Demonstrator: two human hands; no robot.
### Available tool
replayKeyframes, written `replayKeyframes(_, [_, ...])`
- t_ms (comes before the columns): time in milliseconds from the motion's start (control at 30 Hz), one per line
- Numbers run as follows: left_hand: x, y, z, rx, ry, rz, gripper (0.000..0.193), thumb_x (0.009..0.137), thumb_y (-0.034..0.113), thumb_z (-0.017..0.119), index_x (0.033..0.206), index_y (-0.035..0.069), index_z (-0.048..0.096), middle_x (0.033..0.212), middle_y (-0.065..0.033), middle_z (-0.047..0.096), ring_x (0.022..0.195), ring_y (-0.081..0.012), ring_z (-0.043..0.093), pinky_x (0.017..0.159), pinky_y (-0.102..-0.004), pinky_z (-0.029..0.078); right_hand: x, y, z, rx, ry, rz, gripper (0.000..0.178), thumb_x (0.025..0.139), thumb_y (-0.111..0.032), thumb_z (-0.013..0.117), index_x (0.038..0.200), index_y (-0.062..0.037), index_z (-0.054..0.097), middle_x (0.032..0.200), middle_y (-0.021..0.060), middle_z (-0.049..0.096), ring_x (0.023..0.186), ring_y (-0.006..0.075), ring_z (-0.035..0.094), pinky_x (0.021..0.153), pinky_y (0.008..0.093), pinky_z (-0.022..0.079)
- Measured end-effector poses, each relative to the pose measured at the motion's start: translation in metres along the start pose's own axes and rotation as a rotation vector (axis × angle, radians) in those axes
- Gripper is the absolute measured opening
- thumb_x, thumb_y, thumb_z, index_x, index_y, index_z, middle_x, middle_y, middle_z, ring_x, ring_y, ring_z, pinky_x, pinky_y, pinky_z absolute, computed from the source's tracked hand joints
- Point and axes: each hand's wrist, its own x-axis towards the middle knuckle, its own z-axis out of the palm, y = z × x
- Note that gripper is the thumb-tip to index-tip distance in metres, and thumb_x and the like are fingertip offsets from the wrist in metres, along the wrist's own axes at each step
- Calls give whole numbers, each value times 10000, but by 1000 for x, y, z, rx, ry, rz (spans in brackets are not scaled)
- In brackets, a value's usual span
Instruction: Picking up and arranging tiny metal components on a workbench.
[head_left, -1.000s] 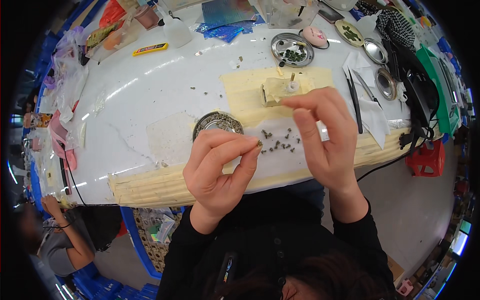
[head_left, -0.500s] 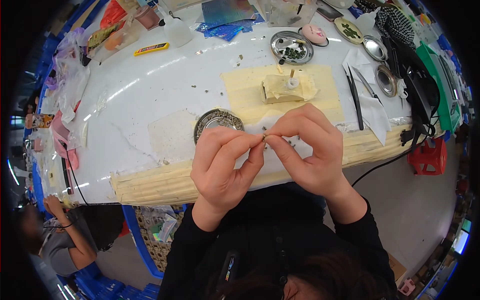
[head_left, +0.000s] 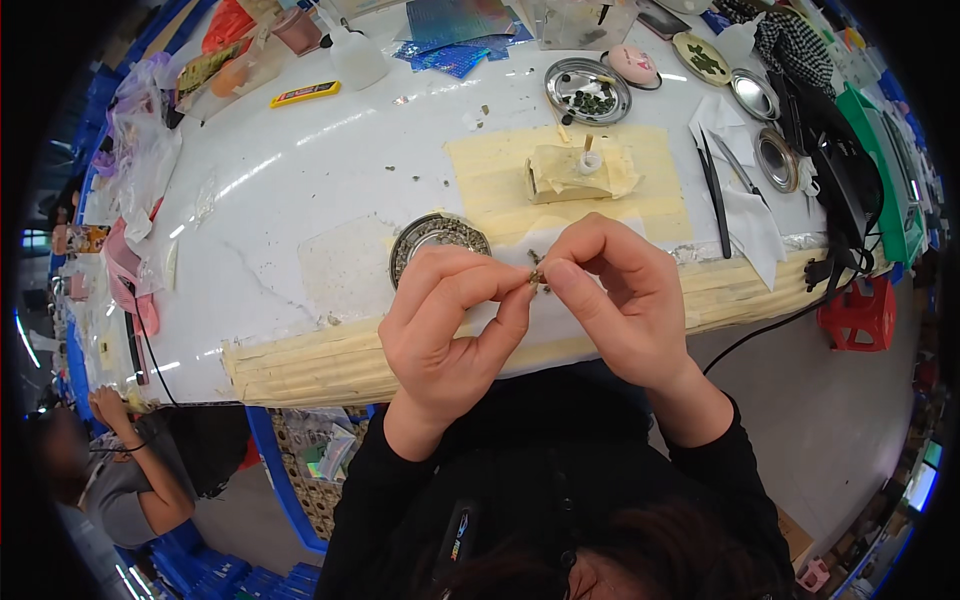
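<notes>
My left hand point(head_left: 445, 335) pinches a tiny greenish-brown piece point(head_left: 537, 275) between thumb and forefinger; it is too small to name. From the other side, my right hand point(head_left: 630, 310) closes thumb and forefinger at the same piece, its other fingers curled. The fingertips partly cover it. Below them lies a white sheet point(head_left: 560, 325) with a few dark bits. Partly behind my left hand stands a round metal dish point(head_left: 398, 262) holding many small grey-brown pieces. Just beyond my hands, a block wrapped in cream tape point(head_left: 560, 180) carries a small clear cup point(head_left: 588, 163) with a stick in it.
Black tweezers point(head_left: 714, 195) and a second slim tool point(head_left: 738, 165) lie on white paper at right. Farther back are a metal plate point(head_left: 560, 105) with dark green pieces and a yellow cutter point(head_left: 305, 94). A person's arm point(head_left: 150, 460) rests at the table's left edge.
The small piece and my fingertips have shifted slightly right. My right thumb has turned and risen against its forefinger. My left hand keeps its pinch.
</notes>
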Motion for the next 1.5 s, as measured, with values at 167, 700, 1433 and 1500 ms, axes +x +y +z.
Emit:
replayKeyframes(167, [1,0,-1,-2,-23,32,221,683,-77,788,870,4,704,829,-80,657,730,-217,613,649,-311,484,-1,-1,0,91,-18,71,80,929,-61,644,920,15,619,813,12,610,741,60,549,683,223,455])
replayKeyframes(700, [1,-2,-4,-69,-39,55,243,677,-82,786,886,12,703,837,-80,657,734,-221,612,638,-314,482,-2,-9,-1,365,-106,302,84,960,-66,590,970,18,596,879,39,629,791,92,584,728,247,478])
replayKeyframes(1433, [1,-1,-2,6,-52,72,257,672,-93,776,893,21,713,824,-71,659,735,-216,615,642,-311,490,-4,-4,5,-198,71,-162,82,850,-8,692,878,-11,615,798,74,636,717,175,621,634,285,496])
replayKeyframes(1500, [0,-1,1,132,-11,155,269,670,-94,778,904,23,714,832,-69,661,739,-213,616,642,-308,488,1,-2,6,-646,136,-547,162,756,33,727,867,-20,620,796,117,624,695,280,609,604,318,484])
